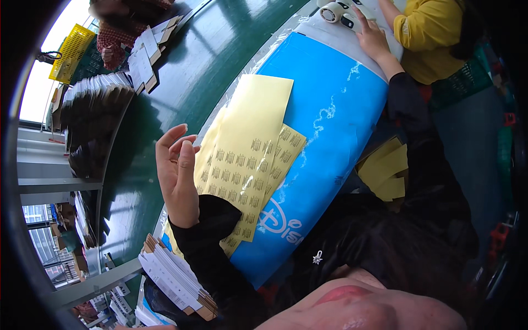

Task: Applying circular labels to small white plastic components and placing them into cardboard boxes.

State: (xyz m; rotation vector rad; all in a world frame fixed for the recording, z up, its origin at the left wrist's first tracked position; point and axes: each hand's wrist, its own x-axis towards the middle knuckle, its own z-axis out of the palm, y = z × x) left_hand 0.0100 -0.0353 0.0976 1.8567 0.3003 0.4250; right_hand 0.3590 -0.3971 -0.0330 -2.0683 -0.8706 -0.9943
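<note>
My left hand [180, 179] hovers at the left edge of several pale yellow label sheets [256, 113]. Its fingers are loosely bent and apart from the thumb, with nothing visible between them. Small dark-printed labels fill the lower part of the sheets, which overlap on a blue board [330, 110]. My right hand [372, 39] stretches across the far end of the work surface, its index finger extended beside white rounded devices [333, 12] with dark details. Whether that fingertip touches one of them I cannot tell.
A person in a yellow sleeve [432, 27] works at the far right. Along the left runs a green table [165, 104] with stacked white cards [104, 88]. Another card stack [173, 272] stands near my left forearm. Yellow sheets [385, 170] lie low at my right.
</note>
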